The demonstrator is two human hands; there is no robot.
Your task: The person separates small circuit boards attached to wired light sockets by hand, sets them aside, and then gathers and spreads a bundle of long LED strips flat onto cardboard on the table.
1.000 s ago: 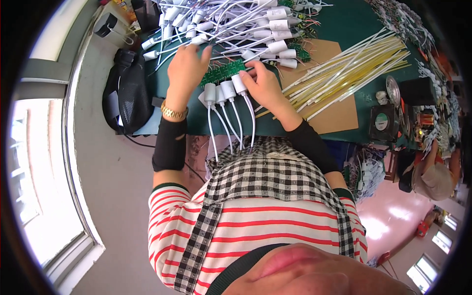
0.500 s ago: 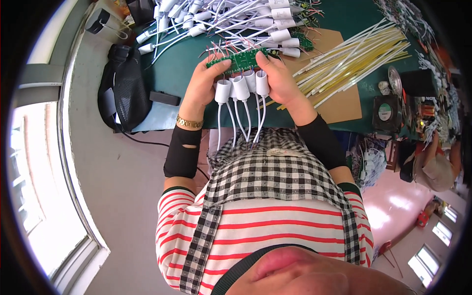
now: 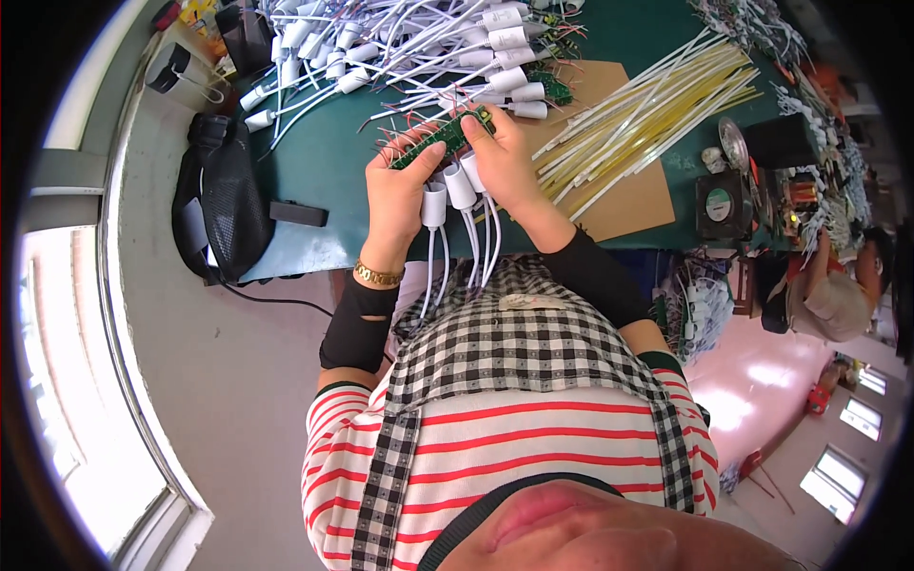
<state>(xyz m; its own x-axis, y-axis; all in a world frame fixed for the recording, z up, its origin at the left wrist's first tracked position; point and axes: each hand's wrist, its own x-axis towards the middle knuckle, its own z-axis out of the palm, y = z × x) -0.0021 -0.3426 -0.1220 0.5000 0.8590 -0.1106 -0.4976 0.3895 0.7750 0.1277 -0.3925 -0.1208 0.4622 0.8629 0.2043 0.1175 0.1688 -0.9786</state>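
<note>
Both hands up at the near side of the green table (image 3: 347,214), one circuit board (image 3: 446,143) between them. The board sits clear of the body, tilted, its right end farther from the person than its left. Left hand (image 3: 395,195): thumb flat on the board's face, fingers behind, pinching the left end. Right hand (image 3: 507,169): thumb on the face near the right end, pinching there (fingers behind mostly hidden, so their exact hold cannot be told). Red wires (image 3: 405,133) stick out along the far edge.

Below the board, between the hands, hang white caps (image 3: 461,187), at least three; their cables (image 3: 490,243) run down to the checked apron (image 3: 543,343).

Beyond, a heap of white capped cords (image 3: 381,57). To the right, white and yellow strips (image 3: 638,133) lie across cardboard (image 3: 638,205). To the left, a small black box (image 3: 298,213) beside a black bag (image 3: 238,205).
</note>
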